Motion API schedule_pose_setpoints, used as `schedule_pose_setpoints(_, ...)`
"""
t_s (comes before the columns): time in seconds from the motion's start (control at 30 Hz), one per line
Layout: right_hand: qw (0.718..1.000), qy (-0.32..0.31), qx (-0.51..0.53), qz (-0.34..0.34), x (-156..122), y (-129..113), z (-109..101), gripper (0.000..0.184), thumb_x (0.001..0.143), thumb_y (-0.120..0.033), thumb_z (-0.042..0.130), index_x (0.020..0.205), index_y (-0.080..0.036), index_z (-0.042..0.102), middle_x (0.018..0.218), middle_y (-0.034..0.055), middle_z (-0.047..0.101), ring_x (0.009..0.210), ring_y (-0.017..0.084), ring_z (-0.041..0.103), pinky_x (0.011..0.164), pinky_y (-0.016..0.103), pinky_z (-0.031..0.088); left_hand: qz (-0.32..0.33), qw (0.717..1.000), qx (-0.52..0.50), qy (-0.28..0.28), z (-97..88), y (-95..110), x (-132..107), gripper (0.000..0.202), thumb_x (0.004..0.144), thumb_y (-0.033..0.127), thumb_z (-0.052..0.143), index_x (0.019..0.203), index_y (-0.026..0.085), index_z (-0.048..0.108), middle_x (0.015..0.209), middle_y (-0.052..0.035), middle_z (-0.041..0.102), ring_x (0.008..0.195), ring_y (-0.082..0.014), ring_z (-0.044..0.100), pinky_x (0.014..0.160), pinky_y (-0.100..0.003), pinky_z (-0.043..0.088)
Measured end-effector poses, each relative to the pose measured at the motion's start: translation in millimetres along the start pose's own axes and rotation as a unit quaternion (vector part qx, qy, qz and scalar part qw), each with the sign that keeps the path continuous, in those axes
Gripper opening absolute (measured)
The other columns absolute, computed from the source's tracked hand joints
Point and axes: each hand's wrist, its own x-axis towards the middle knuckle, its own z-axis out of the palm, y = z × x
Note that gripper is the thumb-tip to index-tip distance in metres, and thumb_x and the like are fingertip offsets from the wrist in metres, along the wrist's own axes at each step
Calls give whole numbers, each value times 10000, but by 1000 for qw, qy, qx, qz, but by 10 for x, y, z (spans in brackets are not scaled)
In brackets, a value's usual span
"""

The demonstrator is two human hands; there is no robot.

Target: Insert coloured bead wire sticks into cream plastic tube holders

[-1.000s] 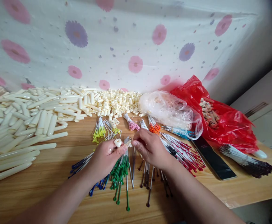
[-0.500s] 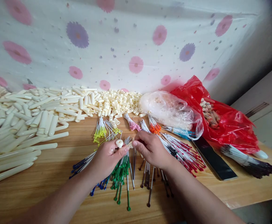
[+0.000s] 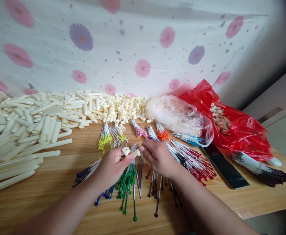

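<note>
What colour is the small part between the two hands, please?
The small part is cream, seen in the head view.

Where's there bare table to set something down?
Bare table lies at left, between the long cream tubes and the blue-tipped sticks, and at right, between the flat black object and the front edge. Coloured sticks crowd around the left hand and right hand; slotted pieces and bags crowd the back.

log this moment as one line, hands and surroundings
left hand: holds ring-ended cream piece, small cream piece; right hand: beside small cream piece, contact unclear; near hands: green-tipped rods; back left: cream tubes
</note>
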Motion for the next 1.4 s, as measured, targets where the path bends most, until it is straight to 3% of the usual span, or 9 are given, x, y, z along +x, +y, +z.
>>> schedule_pose_setpoints(0.17, 999, 11, 20, -43, -2, 17, -9, 157, 912, -291, 421, 820, -183, 488, 762, 20, 526, 678, 127, 479, 611, 244, 359, -8, 1000, -24, -1, -11, 2, -7, 335, 846, 427, 475, 629, 173, 459, 597, 43, 392, 582, -112, 376, 546, -221, 311)
schedule_pose_setpoints(0.33, 999, 16, -26, -16, 2, 11, 3, 240, 925, -298, 386, 726, -183, 457, 674, 2, 472, 590, 116, 416, 547, 244, 314, -8, 1000, -8, -4, -20, -5, -8, 343, 846, 427, 480, 618, 174, 438, 586, 47, 366, 574, -111, 354, 537, -227, 285)
schedule_pose_setpoints(0.53, 999, 16, 15, -46, -1, 0, -10, 128, 906, -244, 421, 824, -174, 491, 780, 29, 531, 701, 131, 482, 638, 248, 375, -20, 999, -43, 0, -9, -35, -5, 335, 838, 438, 492, 644, 165, 486, 600, 38, 409, 585, -114, 375, 546, -226, 306)
schedule_pose_setpoints(0.7, 1000, 22, -3, -2, 12, -12, 39, 181, 900, -248, 414, 735, -180, 447, 699, 1, 467, 619, 115, 420, 577, 236, 327, -18, 999, -37, 9, 3, -95, 7, 347, 840, 448, 482, 635, 169, 481, 588, 36, 404, 567, -114, 368, 528, -231, 295)
schedule_pose_setpoints(0.93, 994, 43, 89, 47, 43, -21, 125, 236, 894, -263, 424, 672, -184, 421, 620, -31, 419, 572, 99, 377, 539, 215, 291, 14, 998, 4, 62, 35, -43, -2, 317, 821, 381, 527, 596, 157, 518, 573, 23, 458, 573, -116, 415, 547, -234, 322)
schedule_pose_setpoints(1.03, 994, 36, 89, 51, 45, 38, 23, 207, 887, -267, 452, 704, -174, 474, 645, -26, 464, 594, 97, 410, 556, 212, 309, -28, 993, -83, 74, 68, -21, -7, 290, 798, 396, 574, 656, 144, 595, 542, 33, 434, 518, -94, 386, 483, -206, 303)
schedule_pose_setpoints(1.13, 994, -19, 65, 85, 46, 167, -167, 181, 875, -269, 484, 733, -167, 532, 634, -30, 487, 583, 93, 422, 538, 205, 305, -134, 943, -294, 75, 60, -18, 18, 283, 785, 405, 608, 747, 126, 630, 482, 71, 334, 408, -51, 272, 375, -160, 204)
schedule_pose_setpoints(1.3, 979, -187, -21, 84, 51, 357, -301, 82, 801, -203, 591, 737, -167, 629, 657, -14, 587, 602, 99, 501, 570, 213, 346, -233, 773, -584, 79, -30, 47, 77, 277, 906, 264, 441, 773, 87, 607, 526, 39, 405, 397, -36, 375, 346, -117, 282)
schedule_pose_setpoints(1.4, 984, -153, -68, 65, 51, 337, -204, 85, 804, -187, 592, 752, -173, 657, 727, 20, 627, 659, 120, 550, 624, 235, 392, -254, 726, -629, 112, -40, 104, 80, 318, 932, 252, 382, 789, 72, 602, 636, -42, 543, 506, -78, 535, 421, -151, 442)
